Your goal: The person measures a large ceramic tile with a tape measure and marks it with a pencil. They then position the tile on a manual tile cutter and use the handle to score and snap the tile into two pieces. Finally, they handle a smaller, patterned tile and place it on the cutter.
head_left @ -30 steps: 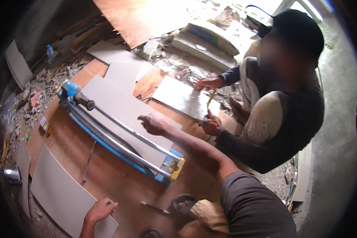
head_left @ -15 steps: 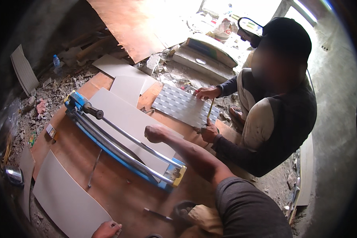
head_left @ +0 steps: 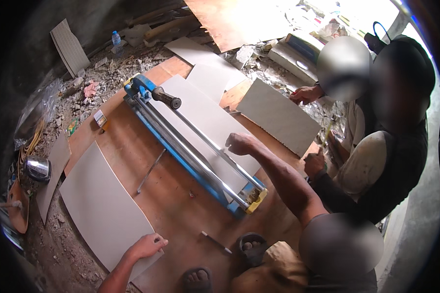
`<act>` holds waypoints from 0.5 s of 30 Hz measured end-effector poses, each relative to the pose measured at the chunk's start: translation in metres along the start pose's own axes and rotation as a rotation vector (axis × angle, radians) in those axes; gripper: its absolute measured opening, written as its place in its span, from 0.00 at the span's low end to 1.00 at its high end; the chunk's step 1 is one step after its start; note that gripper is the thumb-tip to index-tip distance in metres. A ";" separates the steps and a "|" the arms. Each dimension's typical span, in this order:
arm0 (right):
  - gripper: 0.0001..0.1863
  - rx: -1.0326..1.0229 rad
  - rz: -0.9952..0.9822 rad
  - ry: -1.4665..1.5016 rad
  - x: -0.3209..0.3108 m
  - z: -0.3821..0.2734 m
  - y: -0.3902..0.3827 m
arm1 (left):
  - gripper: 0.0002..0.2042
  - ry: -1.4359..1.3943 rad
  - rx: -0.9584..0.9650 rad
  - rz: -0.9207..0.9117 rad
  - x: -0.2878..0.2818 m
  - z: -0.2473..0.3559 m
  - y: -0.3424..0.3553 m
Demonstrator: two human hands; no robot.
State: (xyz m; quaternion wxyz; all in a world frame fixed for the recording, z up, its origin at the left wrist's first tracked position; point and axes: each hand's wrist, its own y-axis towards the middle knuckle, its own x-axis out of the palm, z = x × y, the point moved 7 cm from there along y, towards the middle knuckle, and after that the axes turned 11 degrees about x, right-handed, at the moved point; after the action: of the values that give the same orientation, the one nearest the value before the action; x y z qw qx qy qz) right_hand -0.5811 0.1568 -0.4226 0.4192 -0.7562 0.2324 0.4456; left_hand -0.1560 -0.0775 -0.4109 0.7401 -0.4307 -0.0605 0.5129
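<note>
My right hand (head_left: pixel 239 145) is closed, reaching over the large pale tile (head_left: pixel 190 93) and near the rails of a blue tile cutter (head_left: pixel 200 149). Whether anything is inside its fingers is hidden. At the lower left, my left hand (head_left: pixel 145 246) is curled closed above the near corner of another pale tile (head_left: pixel 105 202); its contents cannot be made out. The cutter lies diagonally over the large tile, its black-gripped handle (head_left: pixel 166 97) at the far end. Across from me, a co-worker's hands (head_left: pixel 305 94) are beside a smaller grey tile (head_left: pixel 278 117).
A brown board (head_left: pixel 176 195) bears the tiles, a thin metal rod (head_left: pixel 150 171), and a marker pen (head_left: pixel 216 242). My sandalled feet (head_left: pixel 198 279) are at its near side. Rubble (head_left: pixel 102 80) and a water bottle (head_left: pixel 116 39) lie beyond. The co-worker (head_left: pixel 391 146) crouches at right.
The view has swung so that the scene sits further right and higher. The co-worker's tile showed a patterned face and now shows a plain one. Both my hands remain closed.
</note>
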 end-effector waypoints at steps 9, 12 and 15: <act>0.22 0.330 0.293 0.106 -0.044 0.033 -0.011 | 0.15 -0.294 0.235 0.132 -0.039 0.042 0.021; 0.30 0.470 0.397 0.134 -0.043 0.044 -0.007 | 0.19 -0.469 0.549 0.349 -0.106 0.097 0.031; 0.33 0.595 0.364 0.320 -0.032 0.072 0.004 | 0.32 -0.849 0.372 0.422 -0.156 0.173 0.055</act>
State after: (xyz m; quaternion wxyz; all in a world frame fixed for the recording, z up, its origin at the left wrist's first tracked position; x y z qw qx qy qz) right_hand -0.6345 0.2147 -0.4146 0.4927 -0.6078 0.5445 0.3022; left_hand -0.3596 -0.0989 -0.2869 0.5949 -0.0481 -0.1753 0.7830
